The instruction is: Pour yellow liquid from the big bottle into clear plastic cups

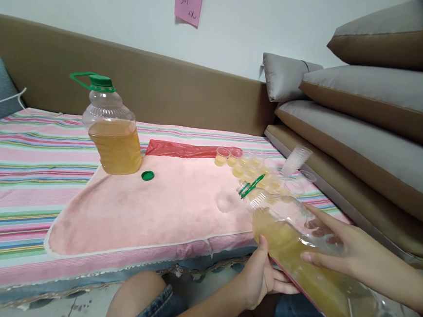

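Observation:
A large clear plastic bottle [292, 243] of yellow liquid lies tilted across my lap side, its uncapped mouth with a green ring and handle pointing left. From below, my left hand [262, 280] supports it near the shoulder. My right hand [351, 247] grips its upper side. Just beyond the mouth stands a clear plastic cup [227, 200]; whether liquid is in it I cannot tell. Behind are several small cups [222, 157] holding yellow liquid. A loose green cap [147, 175] lies on the pink cloth [148, 212].
A second bottle [119, 146], capped green and partly full, stands at left. Behind the cloth lies a red plastic bag [183, 150]. A stack of empty cups [297, 160] leans at right, by piled cushions [375, 127]. The bed's front edge is before my knees.

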Demonstrator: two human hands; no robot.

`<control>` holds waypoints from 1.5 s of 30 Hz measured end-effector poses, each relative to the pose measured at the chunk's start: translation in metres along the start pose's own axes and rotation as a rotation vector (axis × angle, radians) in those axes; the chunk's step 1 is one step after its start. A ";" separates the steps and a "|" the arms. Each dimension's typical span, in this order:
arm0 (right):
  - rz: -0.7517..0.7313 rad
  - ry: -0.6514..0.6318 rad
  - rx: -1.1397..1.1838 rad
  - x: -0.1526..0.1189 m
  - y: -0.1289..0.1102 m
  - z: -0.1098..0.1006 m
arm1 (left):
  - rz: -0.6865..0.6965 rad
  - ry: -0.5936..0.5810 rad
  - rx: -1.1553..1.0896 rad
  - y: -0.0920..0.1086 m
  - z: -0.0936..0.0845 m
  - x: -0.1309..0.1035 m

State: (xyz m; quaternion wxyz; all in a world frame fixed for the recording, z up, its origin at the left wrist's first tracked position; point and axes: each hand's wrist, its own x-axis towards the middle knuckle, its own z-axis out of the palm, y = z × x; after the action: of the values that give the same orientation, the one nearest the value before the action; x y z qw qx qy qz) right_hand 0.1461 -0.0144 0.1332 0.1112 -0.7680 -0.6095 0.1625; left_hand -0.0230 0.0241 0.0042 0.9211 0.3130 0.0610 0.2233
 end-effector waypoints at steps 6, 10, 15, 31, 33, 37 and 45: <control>0.003 -0.044 -0.030 0.000 -0.002 -0.007 | 0.012 -0.048 -0.010 0.002 0.002 0.000; 0.046 -0.057 -0.046 0.002 -0.004 -0.010 | 0.015 -0.057 -0.028 0.003 0.003 0.001; 0.031 -0.062 -0.059 0.006 -0.003 -0.011 | 0.014 -0.062 -0.045 0.004 0.004 0.001; 0.001 -0.063 -0.042 0.009 -0.011 -0.016 | 0.022 -0.075 -0.050 0.008 0.006 -0.001; 0.024 -0.077 -0.021 0.009 -0.013 -0.017 | 0.023 -0.078 -0.047 0.009 0.007 -0.002; 0.078 -0.122 0.022 0.009 -0.017 -0.018 | 0.023 -0.084 -0.039 0.008 0.007 -0.001; 0.087 -0.152 0.011 0.010 -0.022 -0.020 | 0.017 -0.112 -0.042 0.008 0.006 0.001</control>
State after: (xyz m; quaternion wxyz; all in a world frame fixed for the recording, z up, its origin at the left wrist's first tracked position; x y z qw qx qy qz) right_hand 0.1363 0.0006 0.1584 0.0617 -0.7786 -0.5813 0.2284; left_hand -0.0237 0.0265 0.0134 0.9275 0.3064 0.0021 0.2144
